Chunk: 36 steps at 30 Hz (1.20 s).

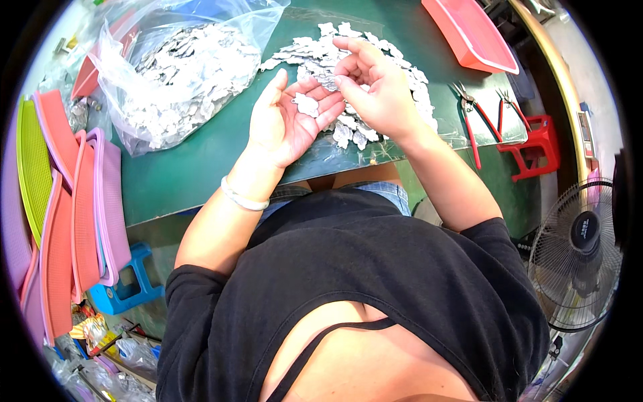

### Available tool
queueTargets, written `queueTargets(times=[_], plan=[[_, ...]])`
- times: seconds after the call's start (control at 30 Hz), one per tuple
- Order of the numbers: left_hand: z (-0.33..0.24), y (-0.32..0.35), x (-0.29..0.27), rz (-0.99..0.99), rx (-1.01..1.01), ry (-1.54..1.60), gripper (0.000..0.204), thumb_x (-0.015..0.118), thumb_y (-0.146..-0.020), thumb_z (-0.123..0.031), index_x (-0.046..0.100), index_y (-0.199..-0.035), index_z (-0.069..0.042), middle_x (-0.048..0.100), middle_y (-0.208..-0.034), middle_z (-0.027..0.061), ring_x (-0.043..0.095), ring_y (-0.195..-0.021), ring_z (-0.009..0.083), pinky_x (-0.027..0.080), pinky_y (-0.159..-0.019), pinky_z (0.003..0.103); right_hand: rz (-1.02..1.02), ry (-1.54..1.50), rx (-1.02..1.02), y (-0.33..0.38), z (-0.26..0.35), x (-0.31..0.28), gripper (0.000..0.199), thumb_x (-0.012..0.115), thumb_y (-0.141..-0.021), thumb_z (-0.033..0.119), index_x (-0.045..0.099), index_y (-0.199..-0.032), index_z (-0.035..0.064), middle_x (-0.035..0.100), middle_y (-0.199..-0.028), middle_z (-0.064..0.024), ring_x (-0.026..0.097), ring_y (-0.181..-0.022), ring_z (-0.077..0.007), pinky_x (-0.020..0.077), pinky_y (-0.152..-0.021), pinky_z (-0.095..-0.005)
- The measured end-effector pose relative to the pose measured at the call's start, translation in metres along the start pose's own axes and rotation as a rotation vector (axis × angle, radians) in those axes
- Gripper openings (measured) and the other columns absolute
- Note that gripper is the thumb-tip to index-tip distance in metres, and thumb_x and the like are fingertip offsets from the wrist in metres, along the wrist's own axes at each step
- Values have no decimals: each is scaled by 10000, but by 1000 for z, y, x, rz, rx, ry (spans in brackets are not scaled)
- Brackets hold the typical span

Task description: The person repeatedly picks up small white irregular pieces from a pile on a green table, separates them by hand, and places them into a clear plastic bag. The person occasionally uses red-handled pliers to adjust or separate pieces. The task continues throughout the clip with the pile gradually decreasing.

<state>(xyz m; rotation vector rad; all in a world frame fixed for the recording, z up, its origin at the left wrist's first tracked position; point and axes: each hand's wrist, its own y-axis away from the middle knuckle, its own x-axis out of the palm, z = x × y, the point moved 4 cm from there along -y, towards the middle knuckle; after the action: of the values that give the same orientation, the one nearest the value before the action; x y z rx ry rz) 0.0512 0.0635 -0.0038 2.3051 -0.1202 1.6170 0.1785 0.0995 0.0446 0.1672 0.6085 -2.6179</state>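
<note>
White piece (307,105): on fingers of left hand (289,125), near palm | left: palm up, unclenched | right hand (380,88): curled over pile (309,50), beside left's fingertips; cannot tell whether thumb and fingertips pinch anything

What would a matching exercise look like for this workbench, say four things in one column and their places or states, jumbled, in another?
Column one
1. The bare left hand
2. The clear plastic bag
3. The pink rectangular plastic tray
4. The blue plastic stool

Column two
A. At the far right of the green table
B. Palm up, with a flat silvery-white piece on it
C. Lower than the tabletop, at the left
D. Filled with a heap of flat silvery-white pieces

Right pairs: 1-B, 2-D, 3-A, 4-C.
</note>
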Motion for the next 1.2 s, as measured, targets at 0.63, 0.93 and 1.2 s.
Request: queueTargets(times=[0.63, 0.93, 1.2], plan=[[-22, 13, -16, 93, -24, -106, 410, 441, -895, -331, 524, -1048, 40, 583, -931, 162, 563, -805, 245, 478, -722, 344, 181, 638, -161, 10, -8, -18, 430, 562, -747, -5, 501, -1167, 66, 605, -838, -78, 574, -800, -226, 448, -718, -318], [-13, 23, -22, -168, -13, -431, 153, 553, -837, -111, 547, -950, -9, 552, -764, 50, 496, -616, 107, 400, -516, 206, 333, 772, -156, 16, -10, -15, 448, 599, -724, 54, 499, -1160, 63, 587, -777, -57, 542, -771, -255, 424, -729, -350], [-3, 21, -17, -170, -44, -580, 176, 556, -839, -101, 537, -990, -13, 554, -785, 45, 499, -634, 100, 406, -528, 202, 146, 480, 9, 13, -12, -20, 390, 540, -791, 11, 489, -1177, 31, 615, -767, -44, 580, -699, -138, 448, -645, -244]])
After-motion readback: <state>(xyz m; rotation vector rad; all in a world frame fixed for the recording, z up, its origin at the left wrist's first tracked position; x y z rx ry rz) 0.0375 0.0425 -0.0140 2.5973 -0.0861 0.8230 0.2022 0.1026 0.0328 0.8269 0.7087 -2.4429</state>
